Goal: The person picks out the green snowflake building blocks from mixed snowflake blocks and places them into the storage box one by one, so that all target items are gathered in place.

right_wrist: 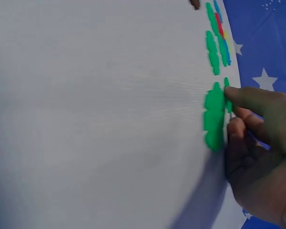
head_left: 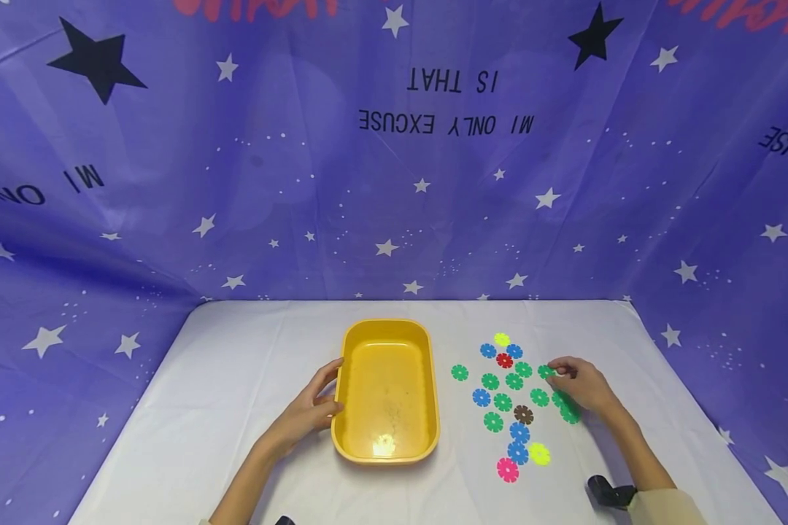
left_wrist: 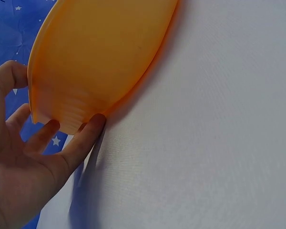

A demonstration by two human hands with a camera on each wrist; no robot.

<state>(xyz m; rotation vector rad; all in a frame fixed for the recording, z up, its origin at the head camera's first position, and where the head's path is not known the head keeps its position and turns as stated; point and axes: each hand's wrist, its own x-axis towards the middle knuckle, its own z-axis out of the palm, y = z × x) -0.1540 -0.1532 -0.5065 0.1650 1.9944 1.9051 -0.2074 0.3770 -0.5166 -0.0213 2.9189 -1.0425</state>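
Note:
A yellow plastic tray [head_left: 435, 394] with a raised rim stands left of the discs. My left hand [head_left: 308, 405] rests its fingertips against the tray's left outer wall, fingers spread and loosely bent; up close, the left wrist view has the same hand [left_wrist: 33, 157] touching the wall [left_wrist: 100, 52]. To the right, my right hand [head_left: 584, 383] pinches the edge of a green snowflake disc [head_left: 545, 371] between thumb and finger. More green discs [head_left: 568, 413] lie overlapped just below that wrist. In the right wrist view, overlapped green discs [right_wrist: 213, 119] sit beside my fingers.
Several notched discs in blue, red, yellow, pink and brown [head_left: 523, 415] lie spread between the tray and my right hand. A white cloth [head_left: 236, 350] covers the table. Purple star-printed fabric [head_left: 394, 219] stands behind and at both sides.

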